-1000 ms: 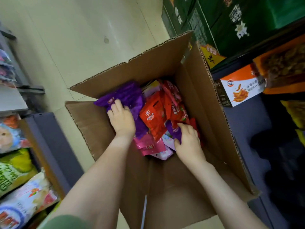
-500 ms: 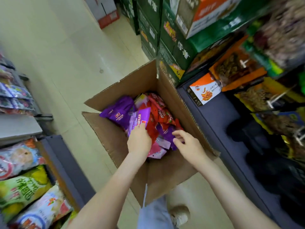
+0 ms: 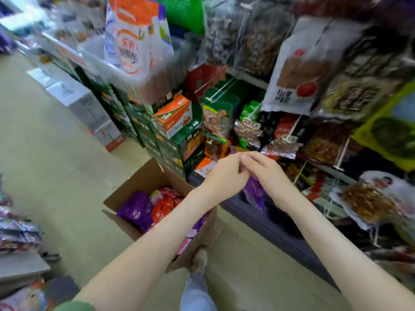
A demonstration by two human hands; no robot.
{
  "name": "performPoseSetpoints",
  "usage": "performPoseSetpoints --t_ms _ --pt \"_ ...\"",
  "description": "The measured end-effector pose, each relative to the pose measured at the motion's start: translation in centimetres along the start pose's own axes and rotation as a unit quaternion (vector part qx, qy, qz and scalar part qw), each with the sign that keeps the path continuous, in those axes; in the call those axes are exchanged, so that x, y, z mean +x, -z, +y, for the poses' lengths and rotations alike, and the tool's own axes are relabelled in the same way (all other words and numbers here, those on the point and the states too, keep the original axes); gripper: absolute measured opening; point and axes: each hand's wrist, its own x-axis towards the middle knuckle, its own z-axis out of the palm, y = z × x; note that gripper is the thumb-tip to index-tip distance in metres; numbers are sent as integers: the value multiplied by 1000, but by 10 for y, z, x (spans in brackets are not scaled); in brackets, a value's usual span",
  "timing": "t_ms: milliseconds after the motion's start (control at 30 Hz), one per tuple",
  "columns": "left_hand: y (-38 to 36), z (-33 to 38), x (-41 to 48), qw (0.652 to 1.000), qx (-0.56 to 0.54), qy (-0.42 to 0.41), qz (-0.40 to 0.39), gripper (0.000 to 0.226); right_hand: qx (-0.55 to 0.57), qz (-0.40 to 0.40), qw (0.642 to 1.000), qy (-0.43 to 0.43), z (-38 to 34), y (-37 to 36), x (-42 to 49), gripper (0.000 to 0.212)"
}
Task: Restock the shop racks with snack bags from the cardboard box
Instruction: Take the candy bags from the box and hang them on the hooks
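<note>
Above the cardboard box [image 3: 146, 176] and just to its right, the left hand [image 3: 226, 173] and right hand [image 3: 266, 170] meet. Both curl onto the top of one purple snack bag [image 3: 254, 191], which hangs down between the wrists, clear of the box and close in front of the rack [image 3: 247, 77] beyond it. The likely trouble is at the peg: the bag's hanging hole may miss the wire tip, or the bag may knock the hanging packets [image 3: 248, 129] crowding the rack to the box's right, since little gap shows between them. Fingers cover the bag's top edge and any hole, so which peg is meant cannot be told. Blur smears the rack, and the left arm hides part of the red and purple bags [image 3: 137, 209] lying in the box.
</note>
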Motion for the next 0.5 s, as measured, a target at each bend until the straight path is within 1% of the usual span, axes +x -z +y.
performPoseSetpoints --t_ms 100,133,200,233,267,333,400,500 --pt "-7 85 3 996 -4 -87 -8 28 22 51 997 48 -34 68 -34 19" --pt "-9 109 4 994 -33 -104 -32 27 17 68 995 67 -44 89 -46 20" --pt "-10 148 5 975 -135 -121 -125 25 5 100 990 98 -60 125 -67 17" --pt "-9 165 7 964 -164 -128 -168 26 2 117 987 107 -65 141 -76 17" --pt "-8 180 10 956 -166 -142 -197 29 -8 135 984 116 -71 156 -84 18" --pt "-7 205 20 952 -124 -185 -211 36 -51 164 976 136 -81 182 -97 21" --pt "-6 230 30 948 -101 -224 -201 38 -94 179 968 149 -96 206 -107 20" --pt "-3 266 48 936 -77 -292 -181 22 -123 217 953 174 -119 239 -118 24"
